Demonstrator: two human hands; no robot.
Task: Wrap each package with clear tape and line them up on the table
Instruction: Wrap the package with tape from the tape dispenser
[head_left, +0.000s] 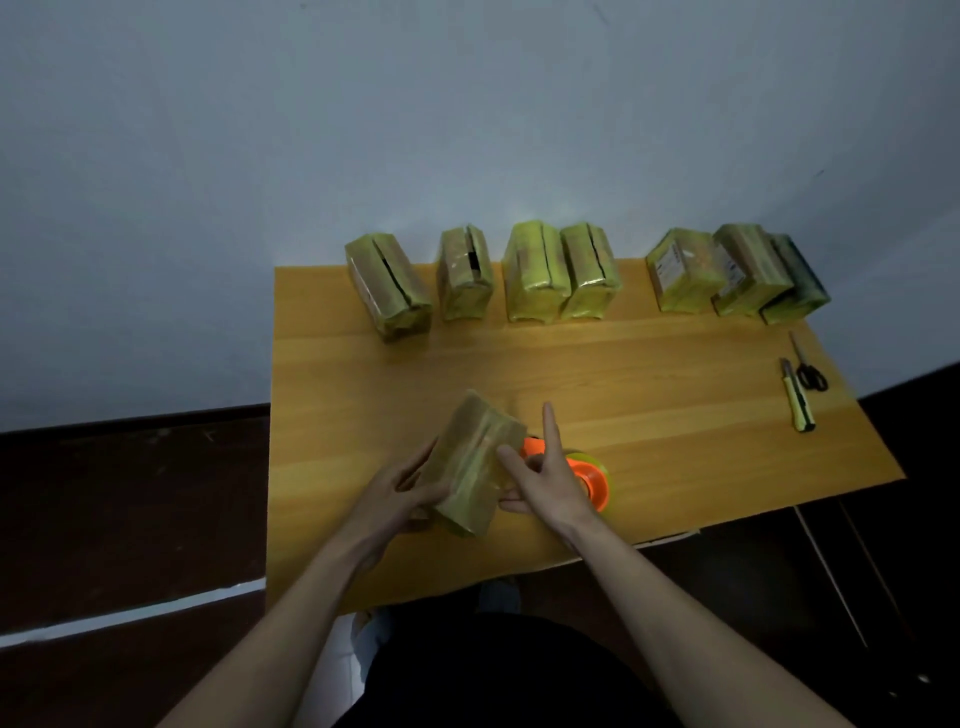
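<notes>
Centrally, near the front edge of the tabletop, a brown cardboard package wrapped in glossy yellowish clear tape (478, 462) is held tilted between two bare hands. The left hand (400, 493) has its grip curled around the package's left side and lower end. The right hand (545, 475) presses on the package's right side, its thumb against the taped face; its index finger points straight up and away, while the other fingers bend loosely.

Just behind the right hand, partly hidden by it, lies an orange plastic tape dispenser with a roll of clear tape (589, 475), resting on the tabletop.

Along the far edge, against the wall, stands a row of seven similar tape-wrapped packages (561, 273). Two stand apart at the left, two touch in the middle, and three crowd together at the right, after a gap.

Near the right edge lie black-handled scissors (808, 366) and, just beside them, a yellow-and-black utility knife (797, 397).

The tabletop is a light orange-brown wooden board with visible grain (649, 364). It sits against a plain, pale grey-blue wall (363, 130). The floor (119, 509) to either side is very dark, with a pale strip crossing it at the lower left. Lighting is dim.
</notes>
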